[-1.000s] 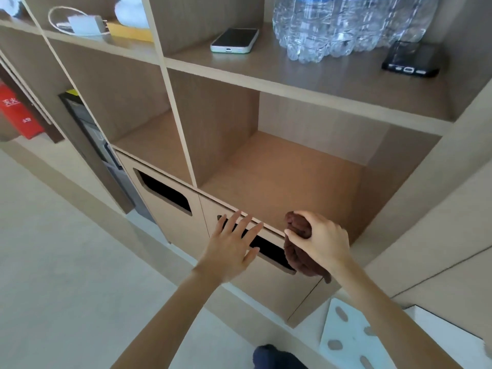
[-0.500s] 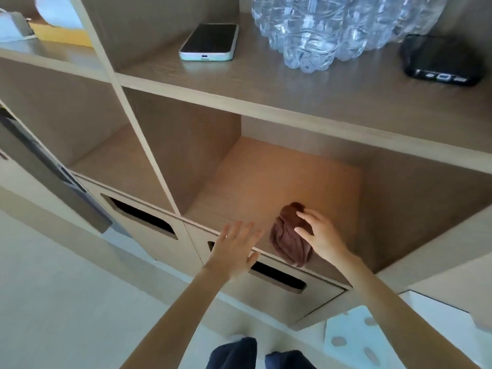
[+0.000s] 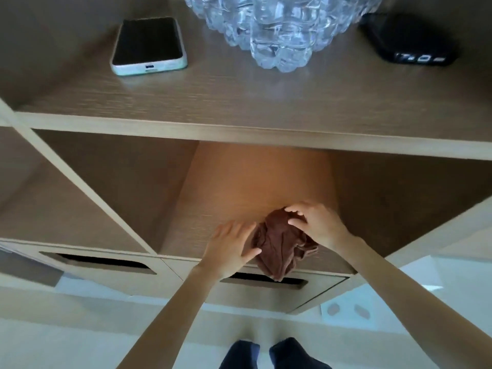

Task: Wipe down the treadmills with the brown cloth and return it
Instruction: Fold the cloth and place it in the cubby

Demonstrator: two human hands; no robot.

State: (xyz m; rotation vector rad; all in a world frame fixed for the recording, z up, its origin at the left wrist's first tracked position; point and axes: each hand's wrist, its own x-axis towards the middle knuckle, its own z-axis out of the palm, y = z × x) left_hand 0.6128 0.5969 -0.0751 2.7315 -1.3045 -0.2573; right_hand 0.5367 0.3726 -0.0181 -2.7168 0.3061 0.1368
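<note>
The crumpled brown cloth (image 3: pixel 279 246) lies at the front edge of a wooden shelf compartment (image 3: pixel 239 193), and one end droops over the edge in front of a drawer slot. My right hand (image 3: pixel 316 225) rests on the cloth's upper right part, fingers curled on the fabric. My left hand (image 3: pixel 231 246) is flat and spread just left of the cloth, its fingertips touching the cloth's side. No treadmill is in view.
On the shelf above lie a phone in a pale case (image 3: pixel 149 45), several clear water bottles (image 3: pixel 277 30) and a black device (image 3: pixel 410 41). Below are drawers with dark handle slots (image 3: pixel 98 261). My dark feet (image 3: pixel 266 354) stand on the pale floor.
My right hand carried the cloth from in front of the drawer up onto the shelf's front edge. My left hand rose from the drawer front to the cloth's side. The view moved closer.
</note>
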